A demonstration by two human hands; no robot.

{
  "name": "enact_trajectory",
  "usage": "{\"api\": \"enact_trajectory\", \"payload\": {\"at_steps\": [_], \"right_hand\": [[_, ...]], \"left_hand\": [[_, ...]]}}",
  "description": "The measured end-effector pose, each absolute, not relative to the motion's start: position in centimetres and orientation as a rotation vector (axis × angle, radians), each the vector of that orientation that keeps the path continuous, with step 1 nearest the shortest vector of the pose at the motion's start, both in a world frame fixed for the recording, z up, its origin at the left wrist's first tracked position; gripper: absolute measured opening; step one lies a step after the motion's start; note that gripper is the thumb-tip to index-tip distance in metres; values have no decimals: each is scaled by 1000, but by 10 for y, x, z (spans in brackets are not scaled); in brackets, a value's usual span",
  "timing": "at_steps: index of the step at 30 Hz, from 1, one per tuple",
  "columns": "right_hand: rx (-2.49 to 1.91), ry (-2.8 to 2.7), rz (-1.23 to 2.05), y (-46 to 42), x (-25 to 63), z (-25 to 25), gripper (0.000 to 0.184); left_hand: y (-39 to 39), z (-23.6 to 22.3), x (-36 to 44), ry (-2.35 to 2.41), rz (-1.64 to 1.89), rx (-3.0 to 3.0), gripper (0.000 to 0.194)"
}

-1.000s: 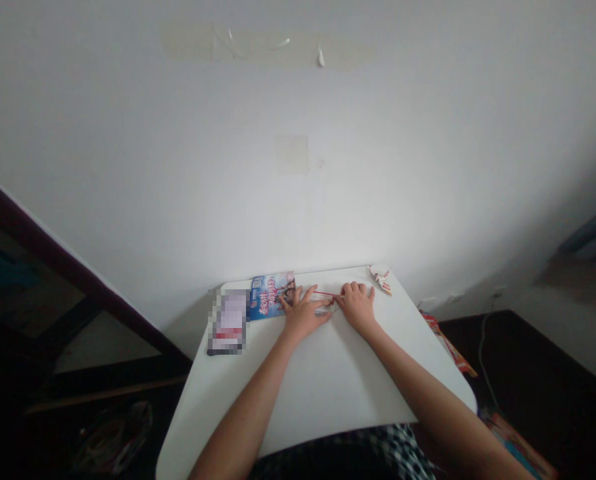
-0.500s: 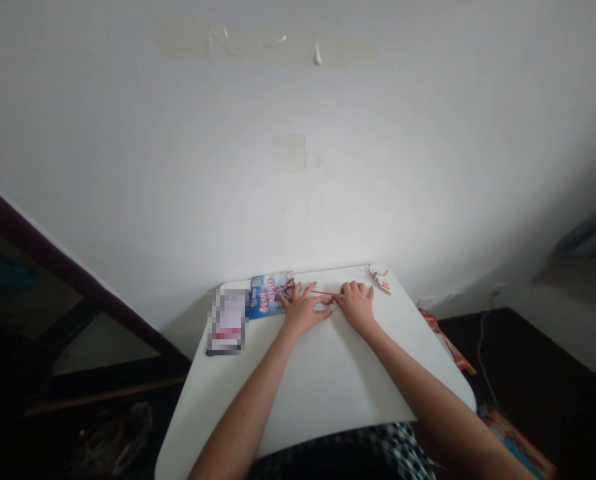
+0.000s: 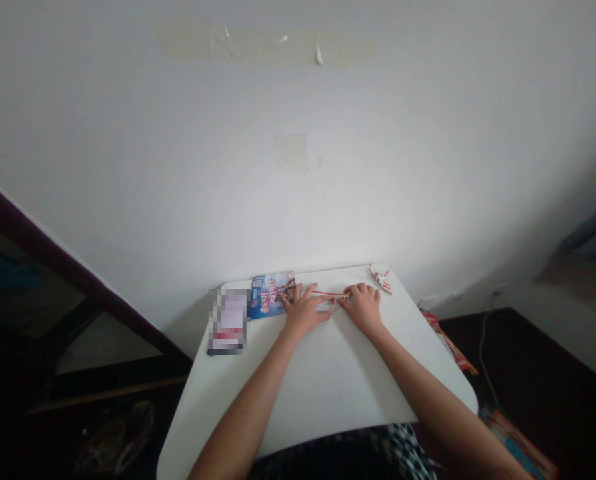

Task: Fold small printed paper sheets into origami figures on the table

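Observation:
A thin, pale piece with a red edge (image 3: 328,293), apparently paper, lies on the white table between my hands; most of it is covered by them. My left hand (image 3: 304,312) rests on it with fingers spread, its far fingertips reaching a blue printed leaflet (image 3: 265,303). At the right end, my right hand (image 3: 364,308) has its fingers bent and pinched together on the piece. Small reddish marks show near both sets of fingertips, too small to make out. Beyond my right hand lies a crumpled or folded white-and-red paper piece (image 3: 381,278).
A phone (image 3: 229,323), its screen blurred out, lies on the table's left side. The table (image 3: 323,380) meets a white wall (image 3: 298,213) at the back. Printed boxes or books (image 3: 451,343) and a cable (image 3: 484,353) are on the floor to the right.
My right hand has shifted slightly to the right, so a wider gap shows between the two hands and more of the red-edged piece is visible. My left hand stays nearly in place.

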State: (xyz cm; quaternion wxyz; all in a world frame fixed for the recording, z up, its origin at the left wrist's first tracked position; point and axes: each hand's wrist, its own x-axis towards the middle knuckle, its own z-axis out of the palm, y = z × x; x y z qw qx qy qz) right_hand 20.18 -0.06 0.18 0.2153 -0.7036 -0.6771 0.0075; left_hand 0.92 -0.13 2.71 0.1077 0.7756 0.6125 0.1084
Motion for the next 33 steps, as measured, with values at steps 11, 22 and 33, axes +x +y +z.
{"api": "enact_trajectory", "payload": {"at_steps": [11,22,33], "right_hand": [[-1901,-1724,138,9,210,-3,23],[-1838,-1698,240,13,216,0,11],[-1789,-1732,242,20,223,-5,13]], "left_hand": [[3,24,6,1802,315,2271,45],[3,26,5,1785,311,2255,46],[4,22,5,1795,306,2280,45]]}}
